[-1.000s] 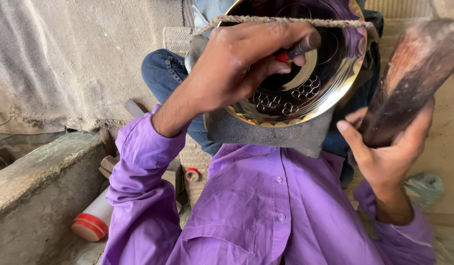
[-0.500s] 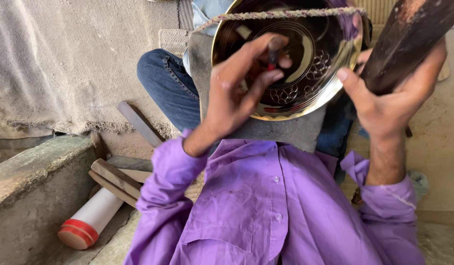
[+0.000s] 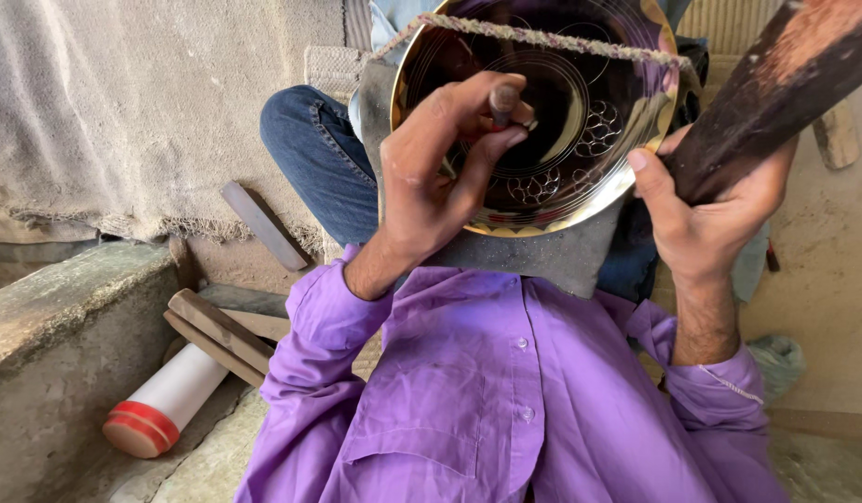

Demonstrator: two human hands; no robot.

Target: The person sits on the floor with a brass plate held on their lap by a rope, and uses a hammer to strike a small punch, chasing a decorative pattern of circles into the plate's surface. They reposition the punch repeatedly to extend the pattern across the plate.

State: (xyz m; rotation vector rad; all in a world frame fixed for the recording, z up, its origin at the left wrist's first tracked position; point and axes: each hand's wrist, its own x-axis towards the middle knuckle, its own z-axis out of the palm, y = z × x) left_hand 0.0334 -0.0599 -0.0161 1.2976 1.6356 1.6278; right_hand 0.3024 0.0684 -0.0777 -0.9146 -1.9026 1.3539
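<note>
The round brass plate (image 3: 580, 140) stands tilted on a grey cloth pad (image 3: 542, 256), just in front of the person's chest, and it shines with fine engraved circles and small flower shapes. A twisted cord (image 3: 542, 37) runs across its upper rim. The left hand (image 3: 440, 177) lies over the left part of the plate, with the fingers curled closed around a small punch tool (image 3: 503, 101); the tip of the tool seems to touch the plate surface, but the fingers hide the exact contact. To the right of this hand, at the right rim of the plate, the right hand (image 3: 705, 228) is closed around a dark wooden mallet (image 3: 775, 88), which goes up and to the right from the fist, and the thumb lies along the wood.

Both arms come out of purple shirt sleeves (image 3: 505, 401). Beyond the left hand, behind the plate, a knee in blue jeans (image 3: 314, 149) is seen. Far to the left of the left hand and lower, some wooden sticks (image 3: 217, 331) lie near a stone ledge (image 3: 67, 317), and beside them a white tube with a red end (image 3: 161, 405) rests on the floor
</note>
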